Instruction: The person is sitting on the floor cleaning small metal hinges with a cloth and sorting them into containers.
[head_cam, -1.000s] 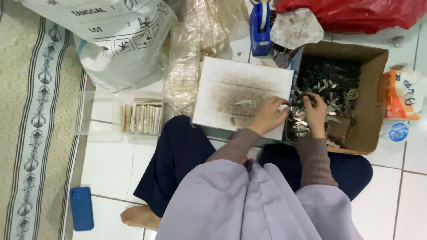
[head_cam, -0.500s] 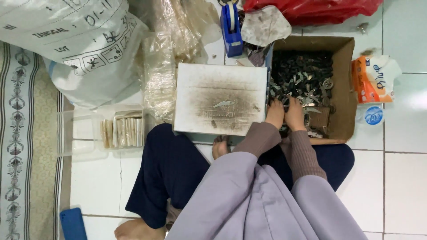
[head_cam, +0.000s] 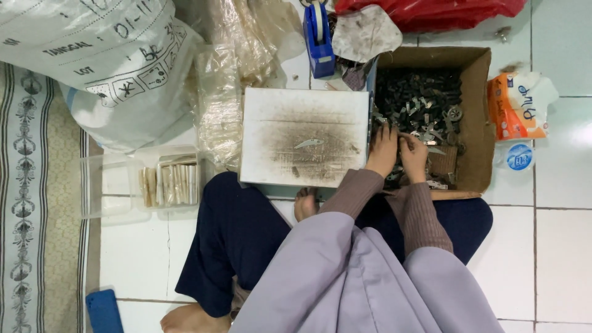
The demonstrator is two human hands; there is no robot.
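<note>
Sitting on white tiled floor [head_cam: 555,246], patterned rug [head_cam: 37,203] beside

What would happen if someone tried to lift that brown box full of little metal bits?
The cardboard box would probably feel heavy for its size, since it looks packed with small metal parts. Its thin walls and open flaps suggest it might sag or bend. The loose parts would likely slide and rattle if it tipped. Both hands, left hand and right hand, are in it.

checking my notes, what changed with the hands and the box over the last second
Both hands went from the box's near left edge deeper into the metal parts: left hand and right hand now lie side by side on them. What they grip is unclear. The box, the white board and the single piece on it stayed put.
</note>
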